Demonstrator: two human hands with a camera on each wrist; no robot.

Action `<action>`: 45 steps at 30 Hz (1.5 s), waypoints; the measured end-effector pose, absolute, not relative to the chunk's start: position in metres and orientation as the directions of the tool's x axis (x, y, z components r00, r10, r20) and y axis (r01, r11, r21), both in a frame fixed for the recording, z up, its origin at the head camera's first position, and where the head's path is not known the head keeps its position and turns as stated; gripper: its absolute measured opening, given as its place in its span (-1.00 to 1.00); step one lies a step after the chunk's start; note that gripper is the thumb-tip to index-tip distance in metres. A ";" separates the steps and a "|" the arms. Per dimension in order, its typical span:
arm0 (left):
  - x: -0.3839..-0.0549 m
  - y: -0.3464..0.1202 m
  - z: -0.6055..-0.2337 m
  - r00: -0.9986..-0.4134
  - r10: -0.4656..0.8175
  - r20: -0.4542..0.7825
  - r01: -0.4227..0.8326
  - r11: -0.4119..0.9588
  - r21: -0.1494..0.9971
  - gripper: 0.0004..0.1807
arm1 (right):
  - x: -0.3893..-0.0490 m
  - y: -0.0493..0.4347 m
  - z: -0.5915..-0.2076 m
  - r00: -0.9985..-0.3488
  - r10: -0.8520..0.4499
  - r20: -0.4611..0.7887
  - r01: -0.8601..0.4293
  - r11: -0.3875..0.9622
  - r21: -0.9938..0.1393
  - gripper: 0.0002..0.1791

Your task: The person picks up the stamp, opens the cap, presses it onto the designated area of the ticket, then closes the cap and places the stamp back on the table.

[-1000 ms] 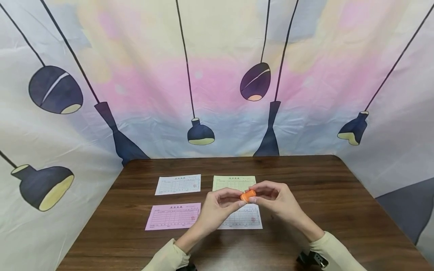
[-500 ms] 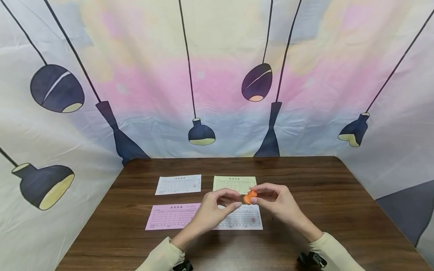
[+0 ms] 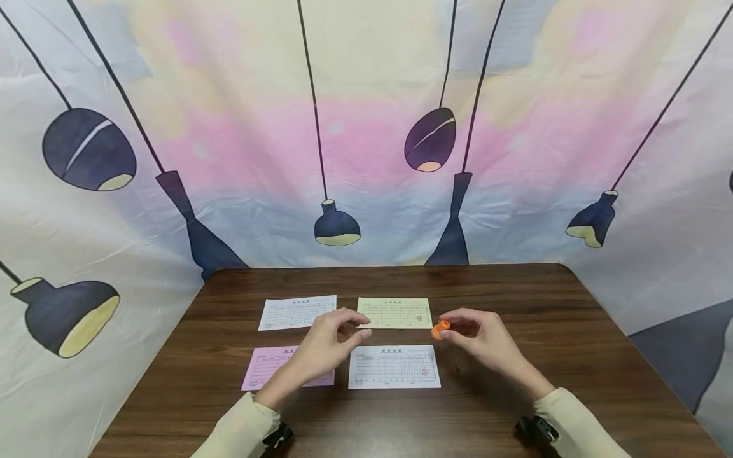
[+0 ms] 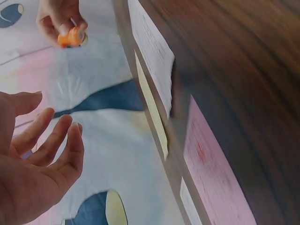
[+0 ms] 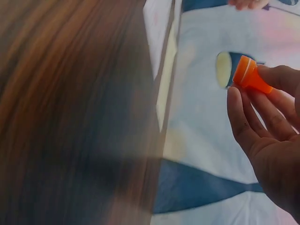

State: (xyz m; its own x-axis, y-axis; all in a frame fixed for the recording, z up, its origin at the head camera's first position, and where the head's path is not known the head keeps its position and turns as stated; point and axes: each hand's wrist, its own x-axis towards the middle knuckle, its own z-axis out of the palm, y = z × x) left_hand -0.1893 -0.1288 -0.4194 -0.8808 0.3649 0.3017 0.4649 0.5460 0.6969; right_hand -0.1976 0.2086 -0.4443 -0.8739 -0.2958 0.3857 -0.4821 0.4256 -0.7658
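My right hand (image 3: 483, 337) pinches a small orange stamp (image 3: 440, 329) by its narrower grip, above the table and right of the slips. In the right wrist view the stamp (image 5: 248, 75) lies tilted between thumb and fingers, its wider end pointing away from the palm. My left hand (image 3: 321, 346) holds nothing; its fingers are loosely bent, thumb apart from them. It hovers over the pink slip (image 3: 266, 369), hiding part of it. Nearby lie a white slip (image 3: 395, 367) in front, a yellow slip (image 3: 392, 313) behind it, and a bluish-white slip (image 3: 292, 313) at the back left.
The printed slips lie flat in two rows on a dark wooden table (image 3: 515, 292). Red marks show on the yellow and front white slips. A cloth backdrop (image 3: 372, 146) with painted lamps hangs behind the table's far edge.
Both hands were together at the stamp. The left hand has let go and moved left over the pink slip; the right hand has moved slightly right with the stamp, uncovering the front white slip.
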 end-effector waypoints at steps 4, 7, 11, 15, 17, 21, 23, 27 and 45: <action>-0.191 -0.140 -0.422 -0.890 0.345 0.297 0.451 0.582 0.676 -0.83 | -0.207 0.222 -0.453 -0.878 -0.301 0.372 -0.477 0.489 -0.730 -0.73; -0.192 -0.147 -0.424 -0.893 0.334 0.300 0.448 0.604 0.659 -0.84 | -0.214 0.231 -0.459 -0.881 -0.308 0.359 -0.473 0.526 -0.707 -0.74; -0.194 -0.155 -0.425 -0.894 0.327 0.308 0.448 0.622 0.642 -0.85 | -0.222 0.241 -0.463 -0.886 -0.327 0.329 -0.463 0.581 -0.670 -0.72; -0.194 -0.161 -0.426 -0.902 0.307 0.304 0.432 0.634 0.642 -0.89 | -0.225 0.249 -0.465 -0.899 -0.340 0.276 -0.436 0.631 -0.641 -0.74; -0.194 -0.164 -0.426 -0.905 0.296 0.305 0.425 0.637 0.644 -0.89 | -0.227 0.252 -0.464 -0.905 -0.347 0.248 -0.422 0.646 -0.636 -0.76; -0.194 -0.169 -0.424 -0.907 0.277 0.316 0.420 0.632 0.651 -0.90 | -0.231 0.254 -0.464 -0.905 -0.365 0.218 -0.417 0.664 -0.620 -0.77; -0.195 -0.171 -0.424 -0.905 0.274 0.326 0.425 0.628 0.652 -0.90 | -0.233 0.255 -0.464 -0.905 -0.369 0.209 -0.416 0.674 -0.611 -0.78; -0.196 -0.175 -0.424 -0.906 0.270 0.326 0.423 0.631 0.651 -0.90 | -0.235 0.257 -0.465 -0.908 -0.371 0.194 -0.410 0.694 -0.592 -0.79; -0.201 -0.190 -0.424 -0.920 0.237 0.312 0.386 0.681 0.622 -0.86 | -0.239 0.256 -0.463 -0.914 -0.391 0.110 -0.381 0.731 -0.567 -0.66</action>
State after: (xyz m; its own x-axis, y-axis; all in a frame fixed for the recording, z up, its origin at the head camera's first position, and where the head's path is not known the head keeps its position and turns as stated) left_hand -0.2013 -0.1898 -0.4239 -0.9201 0.2370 0.3118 0.3862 0.6807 0.6225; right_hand -0.2390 0.2558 -0.4633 -0.9138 -0.3910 0.1102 -0.3809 0.7307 -0.5666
